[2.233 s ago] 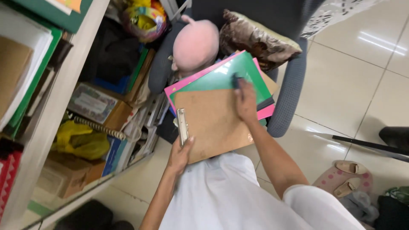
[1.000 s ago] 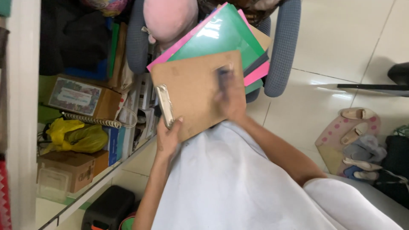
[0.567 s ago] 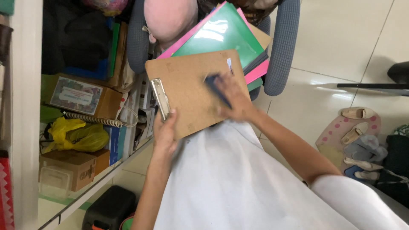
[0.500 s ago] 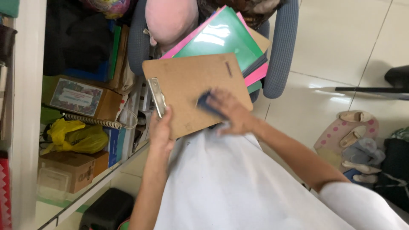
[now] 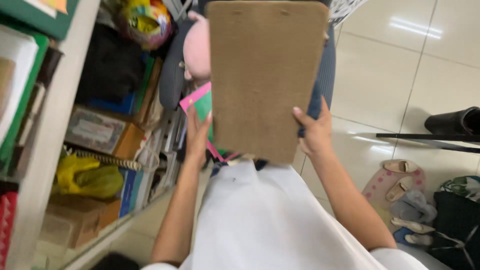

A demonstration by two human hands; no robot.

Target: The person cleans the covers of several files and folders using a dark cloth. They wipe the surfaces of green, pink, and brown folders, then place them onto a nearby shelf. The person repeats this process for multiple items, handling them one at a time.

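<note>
Brown hardboard fills my view: the clipboard (image 5: 265,75) is raised in front of the chair (image 5: 320,75), its long axis running away from me, far short edge at the top of frame. My left hand (image 5: 197,137) grips its left edge and my right hand (image 5: 314,132) clamps the right edge. Pink and green folders (image 5: 200,102) peek out beneath.

single head view, looking steeply down, close above hands (image 5: 315,132)
</note>
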